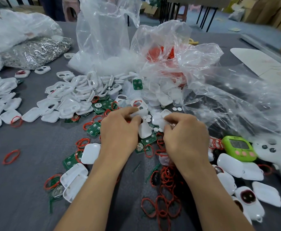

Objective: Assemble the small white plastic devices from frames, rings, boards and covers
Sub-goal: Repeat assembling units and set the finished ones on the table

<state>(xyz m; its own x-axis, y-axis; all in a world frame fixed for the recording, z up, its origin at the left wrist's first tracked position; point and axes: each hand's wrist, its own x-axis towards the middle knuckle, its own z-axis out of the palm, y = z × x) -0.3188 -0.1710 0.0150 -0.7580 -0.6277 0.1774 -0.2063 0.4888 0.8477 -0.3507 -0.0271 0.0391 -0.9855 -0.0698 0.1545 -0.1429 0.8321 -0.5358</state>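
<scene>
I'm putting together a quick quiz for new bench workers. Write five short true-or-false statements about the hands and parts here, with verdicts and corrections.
1. The left hand grips a white plastic part. True.
2. The green timer lies left of the left hand. False: it lies to the right of the right hand.
3. Loose red rings are heaped beside the right forearm. True.
4. The right hand lies flat on the table. False: its fingers are curled and seem to pinch a small white piece.
5. The green boards are stacked in a tray. False: they lie scattered on the grey table.
</scene>
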